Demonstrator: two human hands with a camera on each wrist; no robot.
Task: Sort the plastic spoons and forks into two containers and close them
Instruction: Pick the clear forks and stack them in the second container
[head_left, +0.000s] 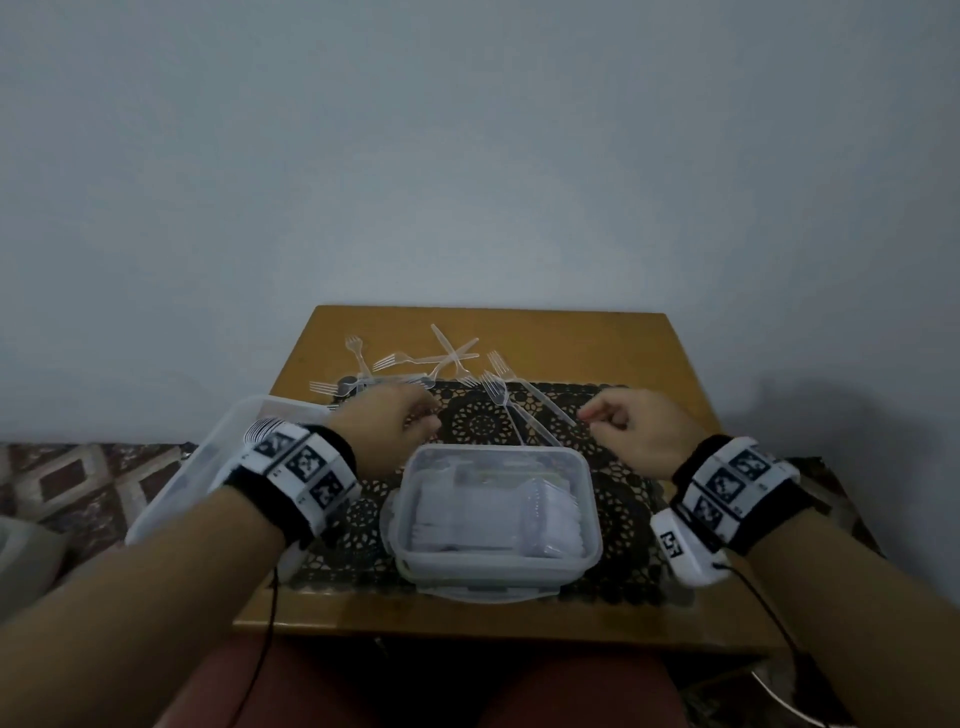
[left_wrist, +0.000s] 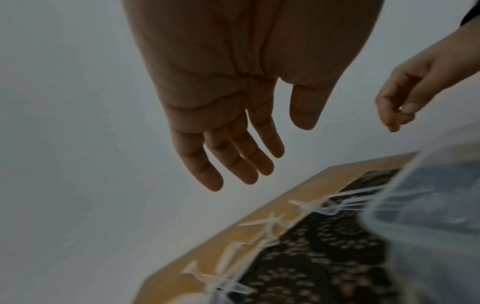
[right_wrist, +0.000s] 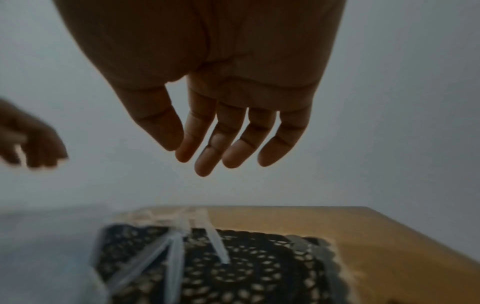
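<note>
1. The left hand (head_left: 387, 415) hangs loose over the black lace mat (head_left: 478, 423) and holds nothing.
2. The right hand (head_left: 631, 426) is loose too, and it holds nothing.
3. See-through plastic forks (head_left: 498, 387) lie spread at the far side of the small wooden table (head_left: 649, 364).
4. A clear square plastic box (head_left: 493, 519) sits near, in the middle.
5. Another clear box (head_left: 218, 457) sits at the left edge.
</note>
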